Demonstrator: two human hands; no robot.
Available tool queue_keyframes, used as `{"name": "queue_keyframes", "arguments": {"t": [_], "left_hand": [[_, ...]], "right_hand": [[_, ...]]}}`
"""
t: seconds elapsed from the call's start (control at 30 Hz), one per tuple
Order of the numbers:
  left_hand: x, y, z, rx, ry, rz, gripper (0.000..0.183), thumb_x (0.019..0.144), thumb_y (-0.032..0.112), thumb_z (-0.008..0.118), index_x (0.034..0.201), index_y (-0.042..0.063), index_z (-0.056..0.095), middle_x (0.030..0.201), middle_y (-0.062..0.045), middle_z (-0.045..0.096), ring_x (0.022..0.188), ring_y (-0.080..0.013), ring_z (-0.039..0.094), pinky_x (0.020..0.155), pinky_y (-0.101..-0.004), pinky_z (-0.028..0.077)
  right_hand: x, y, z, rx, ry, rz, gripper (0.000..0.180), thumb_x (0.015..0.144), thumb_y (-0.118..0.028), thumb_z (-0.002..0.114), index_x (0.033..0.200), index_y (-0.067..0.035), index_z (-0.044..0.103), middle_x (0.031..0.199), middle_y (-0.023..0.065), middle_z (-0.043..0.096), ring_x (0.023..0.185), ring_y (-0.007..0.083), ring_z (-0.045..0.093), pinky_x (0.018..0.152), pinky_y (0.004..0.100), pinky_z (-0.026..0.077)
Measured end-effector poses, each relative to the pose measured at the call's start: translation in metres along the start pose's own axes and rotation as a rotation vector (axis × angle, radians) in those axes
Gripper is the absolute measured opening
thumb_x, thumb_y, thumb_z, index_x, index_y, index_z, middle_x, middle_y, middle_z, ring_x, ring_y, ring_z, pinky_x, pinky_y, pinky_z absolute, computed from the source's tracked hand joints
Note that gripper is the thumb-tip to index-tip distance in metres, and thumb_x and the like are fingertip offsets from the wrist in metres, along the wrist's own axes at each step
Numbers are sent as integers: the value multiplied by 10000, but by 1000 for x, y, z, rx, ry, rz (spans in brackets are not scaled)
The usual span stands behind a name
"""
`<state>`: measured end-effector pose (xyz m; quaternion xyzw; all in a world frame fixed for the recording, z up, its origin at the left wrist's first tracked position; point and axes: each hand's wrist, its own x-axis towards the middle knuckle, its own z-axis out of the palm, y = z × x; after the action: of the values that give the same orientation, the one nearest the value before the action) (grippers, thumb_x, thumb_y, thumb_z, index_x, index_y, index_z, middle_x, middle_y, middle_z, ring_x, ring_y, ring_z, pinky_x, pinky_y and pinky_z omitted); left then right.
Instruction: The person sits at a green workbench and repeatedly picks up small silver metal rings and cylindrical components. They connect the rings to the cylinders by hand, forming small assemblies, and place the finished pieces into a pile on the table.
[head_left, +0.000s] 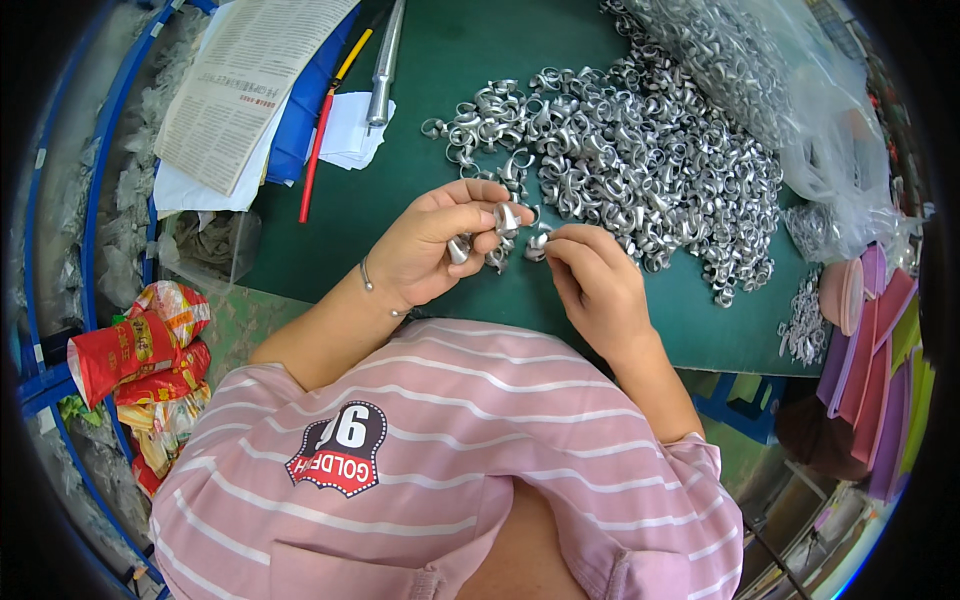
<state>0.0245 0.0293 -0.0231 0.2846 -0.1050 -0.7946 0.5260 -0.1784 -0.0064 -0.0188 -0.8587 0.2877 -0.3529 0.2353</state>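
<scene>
My left hand (442, 229) holds silver-coloured metal rings. One ring (507, 217) is pinched at the fingertips, and another ring (459, 249) sits lower, among the curled fingers. Close to its right, my right hand (602, 279) has thumb and forefinger at a shiny ring (537, 244); the fingertips partly hide the contact. Behind both hands a large heap of similar metal rings (622, 150) spreads over the green tabletop (480, 37). A few rings trail from the heap toward my left hand.
A clear plastic bag (720, 67) of rings lies at the back right, near small metal pieces (804, 322). Toward the left are a tapered metal ring mandrel (386, 67), a slim red and yellow tool (322, 135), newspaper (240, 82) and a clear plastic box (214, 247).
</scene>
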Motion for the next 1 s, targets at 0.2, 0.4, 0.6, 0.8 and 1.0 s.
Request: {"name": "queue_keyframes", "arguments": {"t": [0.2,0.4,0.6,0.8,1.0], "left_hand": [[-3,5,-6,38,61,157,126,839,8,517,951,26,571,997,-131,582,690,-84,557,405,-162,374],[-5,3,-6,160,79,226,151,841,-7,524,977,39,575,962,-143,599,711,-106,572,415,-164,397],[-13,6,-22,33,106,217,193,830,-11,473,982,19,588,1058,-169,581,785,-136,586,429,-184,406],[-15,23,-33,-92,124,206,99,847,124,484,803,45,523,770,-45,492,649,-98,473,376,-164,308],[2,40,-17,582,312,407,62,819,49,565,873,23,577,713,-25,531,615,-82,489,415,-165,330]], "right_hand": [[8,4,-3,-61,-28,213,96,744,-15,624,836,-31,600,793,95,572,635,273,585,544,349,482],[33,4,19,-472,-250,190,103,610,8,604,694,-26,557,730,110,542,647,293,602,537,372,493],[37,5,14,-451,-348,216,74,697,-41,607,770,-51,613,752,95,550,648,295,592,560,392,479],[66,0,14,-352,-221,83,198,716,14,564,886,-68,623,800,88,552,690,285,592,589,373,481],[79,3,21,-465,-346,-28,102,656,16,549,747,-29,535,838,108,523,708,278,596,580,371,488]]}}
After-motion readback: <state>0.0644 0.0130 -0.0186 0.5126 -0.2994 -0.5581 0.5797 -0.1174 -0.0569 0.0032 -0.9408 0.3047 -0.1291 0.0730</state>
